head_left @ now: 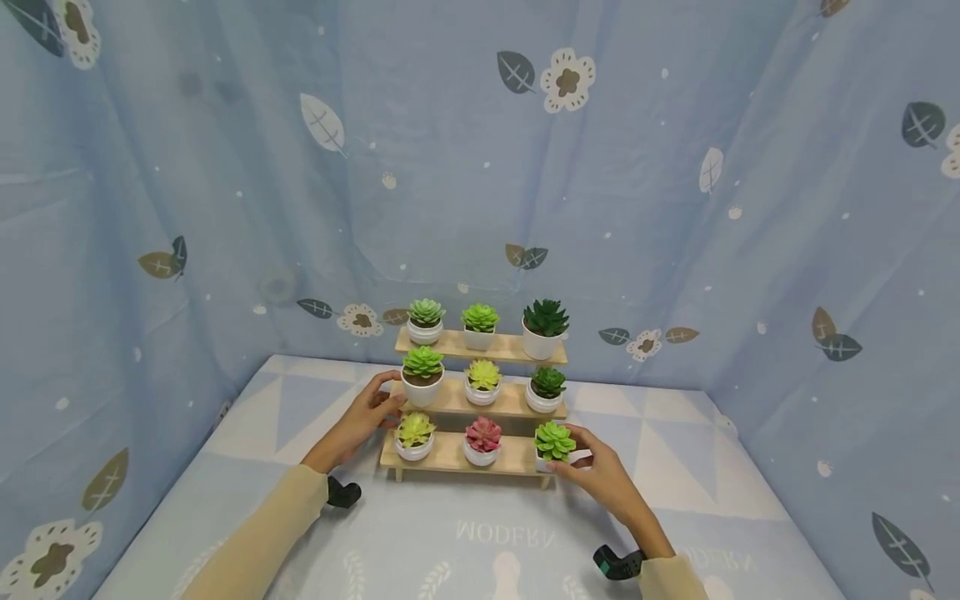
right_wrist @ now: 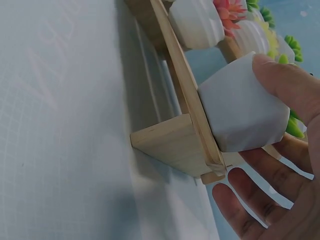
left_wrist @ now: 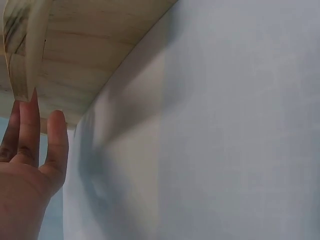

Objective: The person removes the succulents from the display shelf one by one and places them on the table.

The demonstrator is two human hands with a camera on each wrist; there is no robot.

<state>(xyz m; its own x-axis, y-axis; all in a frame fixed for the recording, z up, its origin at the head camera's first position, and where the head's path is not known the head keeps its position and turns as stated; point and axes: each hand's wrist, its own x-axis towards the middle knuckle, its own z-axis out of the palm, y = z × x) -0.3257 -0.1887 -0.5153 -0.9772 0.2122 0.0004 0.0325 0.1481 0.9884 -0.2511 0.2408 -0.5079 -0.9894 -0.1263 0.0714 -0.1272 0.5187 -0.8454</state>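
Observation:
A three-tier wooden plant stand bears small potted succulents. At the right end of its bottom tier is a bright green succulent in an angular white pot. My right hand pinches this pot, thumb on one side and fingers on the other; its base is right at the plank. My left hand is at the left end of the middle tier, beside a green succulent in a round white pot. In the left wrist view, its fairly straight fingers reach up by the stand's wooden underside.
The top tier carries a pale green, a light green and a dark green succulent. Yellow, dark green, yellow-green and red ones stand below. A patterned blue curtain hangs behind the cloth-covered table.

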